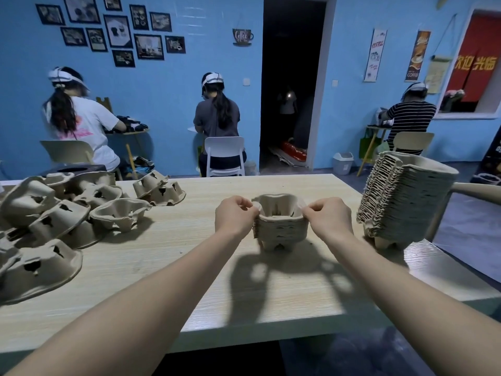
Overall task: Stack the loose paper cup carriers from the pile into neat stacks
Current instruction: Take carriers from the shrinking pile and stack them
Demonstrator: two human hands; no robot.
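Observation:
A short stack of brown pulp cup carriers [279, 229] stands in the middle of the light wooden table [206, 289]. My left hand [235, 216] pinches the left rim of the stack's top carrier. On the opposite rim my right hand [329, 217] pinches the same carrier. A loose pile of carriers [54, 215] sprawls over the table's left side, most lying upside down. At the right edge rises a tall, slightly leaning stack of carriers [406, 204].
Two upturned carriers [160, 189] lie apart at the back left of the table. Behind the table, three people sit with their backs to me at small tables. A chair arm [477, 189] juts in beside the tall stack.

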